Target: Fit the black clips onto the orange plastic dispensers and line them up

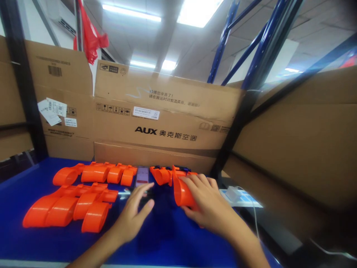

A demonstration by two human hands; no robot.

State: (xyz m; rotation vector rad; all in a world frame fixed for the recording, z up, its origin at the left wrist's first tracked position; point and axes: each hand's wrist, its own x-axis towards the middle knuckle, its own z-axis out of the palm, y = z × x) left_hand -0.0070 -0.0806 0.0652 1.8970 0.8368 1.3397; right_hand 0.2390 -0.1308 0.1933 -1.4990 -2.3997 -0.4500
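One orange scoop [182,192] in R hand [206,199], L hand [132,219] empty, fingers apart; poss. knock to adj. scoops [162,176] if lifted w/o clearance.

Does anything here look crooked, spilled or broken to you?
The white labels on the left cardboard panel look askew: two overlap at clashing angles. No spill or breakage stands out.

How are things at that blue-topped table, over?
Right hand gripping a shiny orange, round-walled, plastic-looking piece. Left hand open, no grip visible. Similar orange pieces close behind, possibly in the way.
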